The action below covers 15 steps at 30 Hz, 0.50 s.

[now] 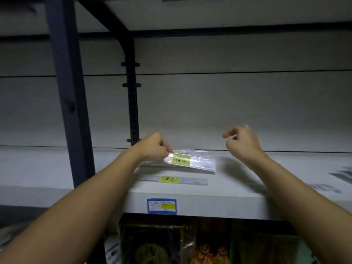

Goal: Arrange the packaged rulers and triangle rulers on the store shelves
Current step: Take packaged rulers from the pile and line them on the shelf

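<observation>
The left hand [155, 147] pinches the left end of a small sheaf of packaged rulers [190, 161], fingers curled round that end. The sheaf runs out to the right of the grip, its long axis lying roughly along the shelf [228, 189], left to right, tilted a little so the far end drops toward the shelf's surface. From here I can't tell whether that far end touches the shelf or hangs just above it.

The right hand [242, 142] is raised near the free end, above and a bit to the right of it, holding nothing; its fingers are loosely curled, one poking out toward the left. It is apart from the rulers.

In front of the sheaf, nearer the shelf's edge, a single ruler [175, 180] lies flat, its yellow label up, parallel to the shelf front. More packages [342, 175] lie blurred at the far right.

So the sheaf is held at one end only, and the right hand is the nearer one to its loose end. My guess is that squaring or lowering the sheaf will need that hand at the free end, keeping the axis parallel to the ruler already laid down.
</observation>
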Tool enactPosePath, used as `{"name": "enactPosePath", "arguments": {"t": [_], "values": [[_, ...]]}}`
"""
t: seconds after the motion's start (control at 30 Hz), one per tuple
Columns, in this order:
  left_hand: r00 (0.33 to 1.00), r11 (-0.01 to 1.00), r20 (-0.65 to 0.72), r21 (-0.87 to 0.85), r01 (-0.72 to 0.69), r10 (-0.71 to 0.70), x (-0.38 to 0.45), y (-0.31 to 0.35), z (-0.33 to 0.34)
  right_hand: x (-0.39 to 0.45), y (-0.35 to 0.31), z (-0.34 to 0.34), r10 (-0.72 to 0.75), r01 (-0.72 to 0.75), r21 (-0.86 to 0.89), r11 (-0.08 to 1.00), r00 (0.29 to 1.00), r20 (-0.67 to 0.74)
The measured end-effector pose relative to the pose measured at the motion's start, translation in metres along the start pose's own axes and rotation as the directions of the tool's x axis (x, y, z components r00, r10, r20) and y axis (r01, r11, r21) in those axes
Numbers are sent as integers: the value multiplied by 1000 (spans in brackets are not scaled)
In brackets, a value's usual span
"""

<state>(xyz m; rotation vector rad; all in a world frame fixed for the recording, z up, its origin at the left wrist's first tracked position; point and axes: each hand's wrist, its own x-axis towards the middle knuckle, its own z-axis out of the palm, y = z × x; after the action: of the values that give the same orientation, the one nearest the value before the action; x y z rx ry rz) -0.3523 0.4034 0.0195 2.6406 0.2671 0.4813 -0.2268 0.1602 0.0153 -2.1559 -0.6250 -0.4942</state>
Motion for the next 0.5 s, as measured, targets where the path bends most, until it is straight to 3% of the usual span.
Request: {"name": "enactPosePath", "arguments": {"t": [0.1,0.5], "values": [[1000,1000,-6,-23,11,-11,-2,-11,-5,-5,-17,12,5,-4,-24,1000,1000,20],[976,976,207,218,24,-71,-18,-34,-7,-10,-54,28,-120,141,-183,973,985,120]]}}
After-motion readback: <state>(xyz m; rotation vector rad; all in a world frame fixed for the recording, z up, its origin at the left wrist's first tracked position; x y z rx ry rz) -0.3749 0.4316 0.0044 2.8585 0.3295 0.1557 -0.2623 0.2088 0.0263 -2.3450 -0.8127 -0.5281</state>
